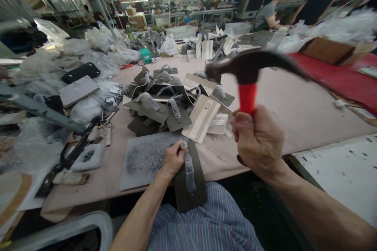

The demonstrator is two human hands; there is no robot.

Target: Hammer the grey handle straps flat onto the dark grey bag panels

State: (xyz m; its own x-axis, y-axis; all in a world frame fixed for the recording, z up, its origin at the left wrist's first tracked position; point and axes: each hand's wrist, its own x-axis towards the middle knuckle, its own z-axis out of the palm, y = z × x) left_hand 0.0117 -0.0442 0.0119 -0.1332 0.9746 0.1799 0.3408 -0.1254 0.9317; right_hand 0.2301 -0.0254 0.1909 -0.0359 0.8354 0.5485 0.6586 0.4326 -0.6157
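Observation:
My right hand (259,141) grips the red handle of a claw hammer (247,68), raised over the table and a little blurred. My left hand (173,159) closes round a short punch (183,145), of which only the pale round head shows. The punch is at the far end of a plastic-wrapped handle strap (190,174) on a dark grey-green panel (198,164). This panel lies partly on the work slab (141,160) and hangs over the table edge toward my lap. The punch's lower end is hidden by my fingers.
Beyond the slab is a heap of similar panels with wrapped straps (150,104), some showing beige backs (203,119). Clear plastic bags (97,62) crowd the left side. A cardboard box (326,50) stands on red cloth at right. Two people work at the far right.

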